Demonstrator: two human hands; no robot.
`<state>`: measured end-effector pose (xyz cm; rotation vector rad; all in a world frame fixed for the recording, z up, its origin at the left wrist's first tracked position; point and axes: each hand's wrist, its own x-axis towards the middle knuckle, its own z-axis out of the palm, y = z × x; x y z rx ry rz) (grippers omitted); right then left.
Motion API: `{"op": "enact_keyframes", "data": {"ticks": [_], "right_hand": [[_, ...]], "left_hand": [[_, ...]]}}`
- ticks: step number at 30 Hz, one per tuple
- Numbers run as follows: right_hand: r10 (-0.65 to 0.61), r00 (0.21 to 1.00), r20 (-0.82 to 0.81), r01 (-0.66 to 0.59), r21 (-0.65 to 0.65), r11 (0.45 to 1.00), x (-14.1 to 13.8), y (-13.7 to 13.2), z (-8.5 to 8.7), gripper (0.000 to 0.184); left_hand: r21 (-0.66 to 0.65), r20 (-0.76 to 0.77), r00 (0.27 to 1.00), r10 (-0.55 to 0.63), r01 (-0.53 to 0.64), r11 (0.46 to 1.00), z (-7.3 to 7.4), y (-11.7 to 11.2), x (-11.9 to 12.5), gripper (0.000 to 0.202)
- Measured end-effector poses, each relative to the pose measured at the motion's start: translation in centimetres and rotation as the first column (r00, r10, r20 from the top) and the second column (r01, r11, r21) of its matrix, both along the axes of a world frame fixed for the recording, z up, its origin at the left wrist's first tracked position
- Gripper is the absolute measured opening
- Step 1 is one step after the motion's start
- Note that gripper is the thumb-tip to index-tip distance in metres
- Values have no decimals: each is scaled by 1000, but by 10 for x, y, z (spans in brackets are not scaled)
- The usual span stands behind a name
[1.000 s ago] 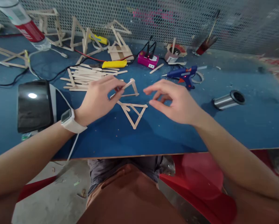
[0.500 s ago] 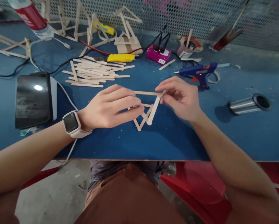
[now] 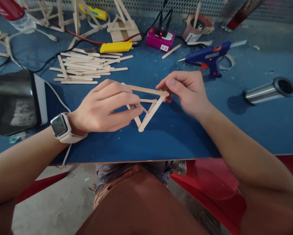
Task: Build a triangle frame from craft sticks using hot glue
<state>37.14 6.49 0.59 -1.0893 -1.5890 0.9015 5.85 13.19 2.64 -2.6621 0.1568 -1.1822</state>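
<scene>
A triangle of wooden craft sticks (image 3: 150,112) is held just above the blue table (image 3: 161,137), over a second stick triangle (image 3: 146,101) that lies flat there. My left hand (image 3: 104,106), with a white smartwatch on its wrist, grips the held triangle's left side. My right hand (image 3: 185,89) pinches its upper right corner, where two sticks meet. Both hands are closed on the same triangle.
A pile of loose craft sticks (image 3: 83,67) lies behind my left hand, with a yellow utility knife (image 3: 115,47) beyond. A blue glue gun (image 3: 207,57), a pink power adapter (image 3: 160,39), a metal cylinder (image 3: 269,91) and a dark tablet (image 3: 15,101) sit around.
My right hand came in from open and took the triangle's right corner. My left hand lowered the triangle over the one lying on the table. The camera tilted down.
</scene>
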Motion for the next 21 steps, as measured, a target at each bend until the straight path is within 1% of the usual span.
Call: {"op": "enact_keyframes", "data": {"ticks": [2, 4, 6, 7, 9, 11, 14, 16, 18, 21], "right_hand": [[-14, 998, 62, 16, -16, 1000, 2, 0, 1, 50], [-6, 991, 136, 9, -21, 1000, 6, 1, 3, 39], [13, 969, 247, -11, -11, 1000, 11, 1, 5, 24], [21, 951, 309, -22, -1, 1000, 13, 1, 6, 21], [28, 909, 415, -38, 17, 999, 16, 0, 7, 23], [26, 882, 470, -44, 27, 999, 18, -1, 8, 30], [44, 863, 503, -58, 13, 998, 17, -2, 8, 36], [69, 860, 505, -78, -4, 997, 16, -2, 8, 37], [82, 863, 499, -89, -11, 996, 15, -1, 8, 37], [79, 860, 505, -89, -6, 996, 15, -1, 9, 32]], "left_hand": [[6, -28, 1000, 6, -5, 1000, 0, 0, -2, 19], [-38, -67, 997, 45, -48, 998, -2, 0, -5, 27], [-102, -146, 985, 97, -112, 988, -5, 1, -8, 28], [-139, -189, 976, 111, -139, 980, -6, 2, -9, 28], [-208, -255, 962, 102, -158, 965, -8, 4, -11, 29], [-206, -237, 968, 77, -128, 970, -8, 5, -11, 29], [-97, -123, 991, 45, -57, 994, -7, 7, -11, 37], [-54, -73, 997, 14, -18, 998, -5, 7, -11, 45], [-52, -53, 999, -10, 7, 999, -5, 8, -10, 49], [-68, -59, 998, 1, -5, 998, -7, 11, -9, 50]]}}
